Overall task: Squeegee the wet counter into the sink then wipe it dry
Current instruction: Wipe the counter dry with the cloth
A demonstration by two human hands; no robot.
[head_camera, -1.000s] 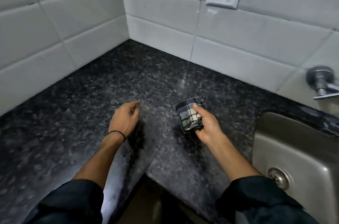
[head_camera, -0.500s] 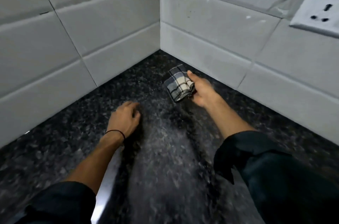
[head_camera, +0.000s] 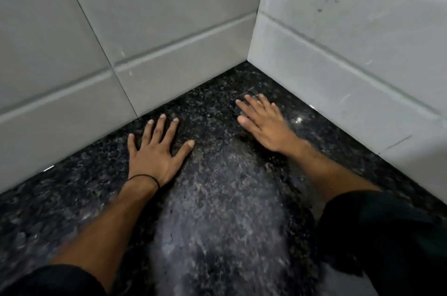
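The black speckled granite counter (head_camera: 217, 211) fills the lower view and runs into a tiled corner. My left hand (head_camera: 157, 150) lies flat on it with fingers spread, holding nothing; a thin black band circles its wrist. My right hand (head_camera: 263, 123) presses flat on the checked cloth (head_camera: 246, 93) close to the corner. The cloth is almost wholly hidden under the palm and fingers, with only a dark edge showing past the fingertips. A paler, sheeny streak runs down the counter between my arms. The sink is out of view.
White tiled walls rise on the left (head_camera: 121, 29) and right (head_camera: 350, 41) and meet in a corner just beyond my right hand. A small glint (head_camera: 298, 120) shines on the counter near the right wall.
My view has swung left and down into the corner. My right hand has lowered the cloth from the air onto the counter and flattened on it. My left hand has spread flat.
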